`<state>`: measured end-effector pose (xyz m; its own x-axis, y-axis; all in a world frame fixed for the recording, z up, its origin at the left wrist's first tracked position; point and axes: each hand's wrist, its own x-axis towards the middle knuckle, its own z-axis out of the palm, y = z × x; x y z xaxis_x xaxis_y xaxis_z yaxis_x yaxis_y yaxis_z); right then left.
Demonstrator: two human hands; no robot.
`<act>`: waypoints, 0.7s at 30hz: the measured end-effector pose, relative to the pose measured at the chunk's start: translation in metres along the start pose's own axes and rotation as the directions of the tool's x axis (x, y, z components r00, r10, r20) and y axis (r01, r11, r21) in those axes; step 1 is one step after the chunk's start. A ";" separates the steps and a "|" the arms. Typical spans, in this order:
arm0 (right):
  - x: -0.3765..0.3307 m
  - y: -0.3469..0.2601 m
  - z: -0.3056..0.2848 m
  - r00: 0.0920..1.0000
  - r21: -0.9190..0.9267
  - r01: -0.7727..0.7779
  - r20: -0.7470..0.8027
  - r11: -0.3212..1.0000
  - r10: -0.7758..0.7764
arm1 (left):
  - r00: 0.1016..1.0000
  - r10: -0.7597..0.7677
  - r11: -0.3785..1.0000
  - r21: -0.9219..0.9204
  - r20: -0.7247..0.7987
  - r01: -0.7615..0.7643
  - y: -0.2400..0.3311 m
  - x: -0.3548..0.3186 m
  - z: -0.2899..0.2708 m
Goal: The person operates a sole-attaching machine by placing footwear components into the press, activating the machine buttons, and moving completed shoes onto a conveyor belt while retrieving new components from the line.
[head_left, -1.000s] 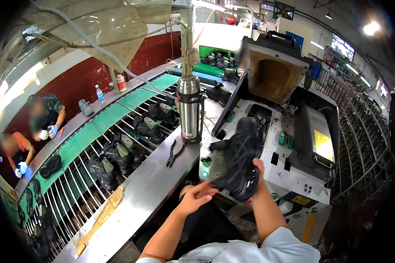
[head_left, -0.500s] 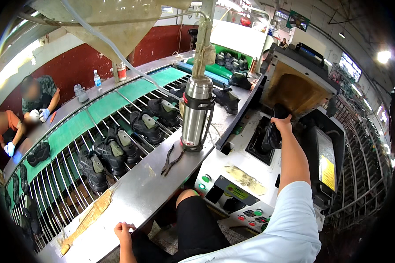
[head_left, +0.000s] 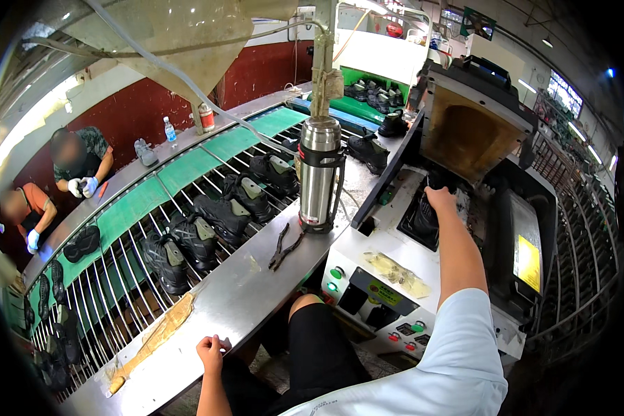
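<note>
My right hand [head_left: 441, 200] is wrapped over the upper end of a black shoe [head_left: 421, 220]. The shoe sits low in the dark recess of a white machine [head_left: 353, 253], under its raised lid [head_left: 457, 139]; my fingers partly hide it. By the metal bench [head_left: 239, 305], my left hand [head_left: 213, 352] hovers at the front edge with its fingers curled in. Whether it holds anything small does not show. A pair of pliers [head_left: 284, 249] lies on the bench beside a steel thermos flask [head_left: 319, 177].
Several black shoes [head_left: 218, 218] rest on a rack of metal rods [head_left: 128, 284] with a green belt [head_left: 180, 173] behind. Brown tape [head_left: 156, 333] covers part of the bench. Two people [head_left: 80, 163] work at the far left. Green and red buttons [head_left: 336, 272] face my knees.
My right hand has lowered the shoe, which was tilted up out of the recess, down into it. My left hand stays by the bench edge. The view has shifted a little.
</note>
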<state>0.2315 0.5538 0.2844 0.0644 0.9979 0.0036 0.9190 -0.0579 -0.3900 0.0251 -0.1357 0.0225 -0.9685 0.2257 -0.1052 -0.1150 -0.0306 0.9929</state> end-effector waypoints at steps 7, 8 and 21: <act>-0.110 0.078 0.028 0.755 -0.161 0.603 -0.201 0.781 -0.624 | 0.982 0.057 0.993 0.110 -0.180 -0.037 -0.036 0.017 0.052; -0.135 0.098 0.020 0.700 -0.080 0.683 -0.215 0.726 -0.682 | 0.995 -0.011 0.999 0.036 -0.098 0.014 -0.029 0.009 0.075; -0.263 0.302 -0.049 0.697 0.110 0.705 -0.290 0.701 -0.656 | 0.716 -0.140 0.865 -0.268 0.684 0.425 0.036 -0.026 0.337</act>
<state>0.5113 0.2723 0.2103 -0.4447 0.7254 0.5254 0.6468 0.6659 -0.3719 0.1209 0.1858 0.0797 -0.5266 0.8317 -0.1762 -0.5699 -0.1915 0.7991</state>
